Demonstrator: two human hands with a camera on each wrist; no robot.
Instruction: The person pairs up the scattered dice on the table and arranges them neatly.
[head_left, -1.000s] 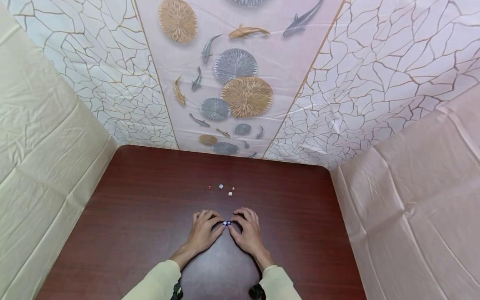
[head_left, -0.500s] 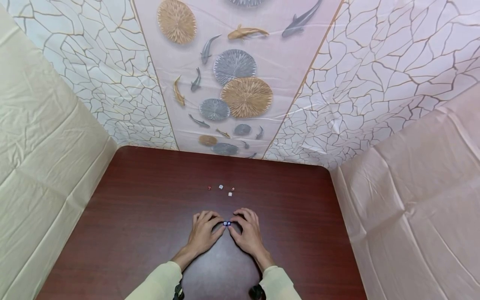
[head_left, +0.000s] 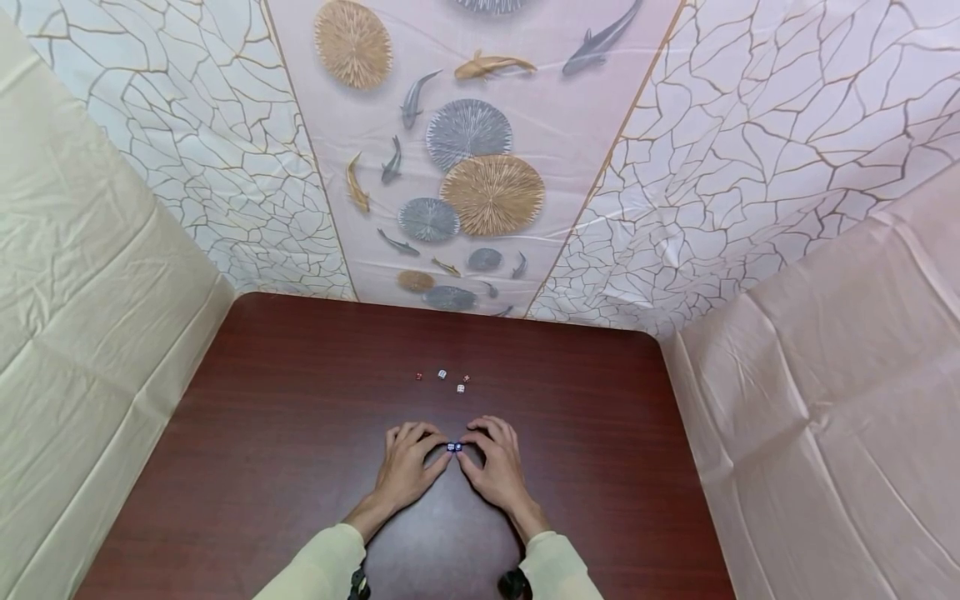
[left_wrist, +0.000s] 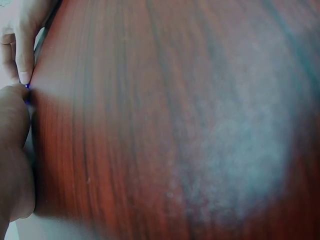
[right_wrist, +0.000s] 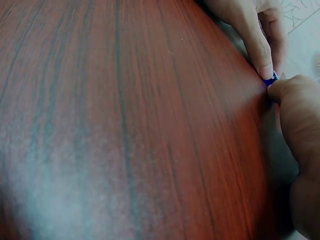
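Two small blue dice with white pips sit side by side on the table between my hands. My left hand [head_left: 406,463] pinches the left blue die [head_left: 451,447] between thumb and forefinger. From the other side, my right hand [head_left: 496,463] pinches the right blue die [head_left: 458,447] the same way. The fingertips of both hands nearly meet around the pair. In the right wrist view a bit of blue die [right_wrist: 271,79] shows between the thumbs; fingers cover most of it. The left wrist view shows only a sliver of blue [left_wrist: 27,87].
Beyond the hands on the dark red wooden table [head_left: 300,375] lie a red die [head_left: 419,377], a white die [head_left: 442,374], another red die [head_left: 467,378] and another white die [head_left: 461,388]. Cloth-covered walls [head_left: 810,400] enclose the table's back and sides.
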